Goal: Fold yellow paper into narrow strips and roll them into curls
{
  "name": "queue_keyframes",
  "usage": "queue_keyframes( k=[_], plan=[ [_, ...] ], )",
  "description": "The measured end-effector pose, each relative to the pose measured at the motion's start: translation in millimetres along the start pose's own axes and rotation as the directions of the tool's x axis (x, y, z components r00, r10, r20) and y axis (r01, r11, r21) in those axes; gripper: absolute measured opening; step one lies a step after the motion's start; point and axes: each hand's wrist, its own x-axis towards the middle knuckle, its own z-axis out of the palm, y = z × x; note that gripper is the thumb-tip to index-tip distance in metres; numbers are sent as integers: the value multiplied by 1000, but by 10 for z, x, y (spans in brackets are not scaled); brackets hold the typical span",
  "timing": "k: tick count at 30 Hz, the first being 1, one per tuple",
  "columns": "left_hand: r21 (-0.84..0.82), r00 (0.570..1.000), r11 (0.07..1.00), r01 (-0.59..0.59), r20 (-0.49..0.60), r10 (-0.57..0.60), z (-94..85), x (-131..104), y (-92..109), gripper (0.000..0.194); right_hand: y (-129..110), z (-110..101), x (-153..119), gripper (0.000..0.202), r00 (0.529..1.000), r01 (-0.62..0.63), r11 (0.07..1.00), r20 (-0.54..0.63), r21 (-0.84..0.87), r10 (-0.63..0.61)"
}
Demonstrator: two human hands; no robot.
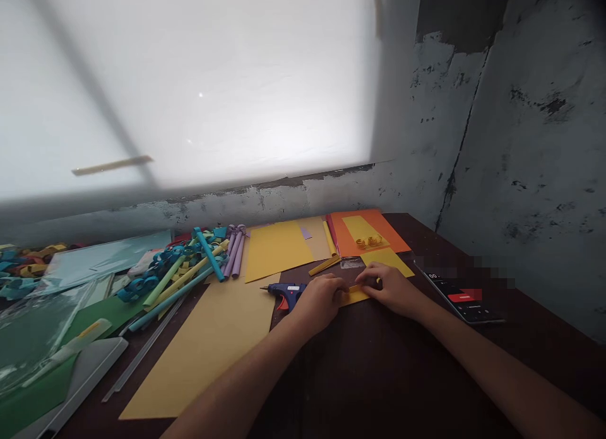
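Between my two hands a small yellow paper strip (pixel 356 294) lies at the dark tabletop. My left hand (pixel 319 303) is closed at its left end, fingers curled down on the paper. At the other end, my right hand (pixel 391 289) pinches the strip between thumb and fingers. A blue glue gun (pixel 290 291) with an orange trigger lies just left of my left hand, partly hidden by it. Beyond my hands are a yellow paper piece (pixel 389 261), a narrow yellow strip (pixel 324 265) and curled yellow paper pieces (pixel 369 241) on orange paper (pixel 392 232).
Tan sheet (pixel 213 344) lies left of my arms, a yellow sheet (pixel 277 250) behind it. Purple paper rolls (pixel 234 253), blue paper curls (pixel 142 284), clear glue sticks (pixel 142 351) and a cutter (pixel 71 351) crowd the left. A phone (pixel 461 294) lies right, near the wall.
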Motion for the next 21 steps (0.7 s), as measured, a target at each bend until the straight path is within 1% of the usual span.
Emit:
queue_keyframes(
  k=[4, 8, 15, 17, 21],
  plan=[
    [82, 999, 996, -28, 26, 26, -7, -12, 6, 34, -22, -8, 3, 19, 999, 26, 999, 32, -24, -25],
    [124, 998, 992, -34, 54, 28, -43, -17, 52, 31, -72, -40, -16, 18, 996, 16, 999, 83, -34, -14],
    [62, 994, 995, -73, 87, 67, -150, -22, 86, 17, -105, -152, -64, 17, 984, 25, 1000, 179, 18, -28],
    [52, 994, 996, -68, 95, 63, -177, -14, 77, 16, -100, -162, -64, 12, 982, 26, 999, 188, 27, -30],
    [70, 991, 996, -54, 125, 45, -223, 0, 83, 20, -101, -154, -65, 16, 983, 20, 999, 184, 27, -25]
  ],
)
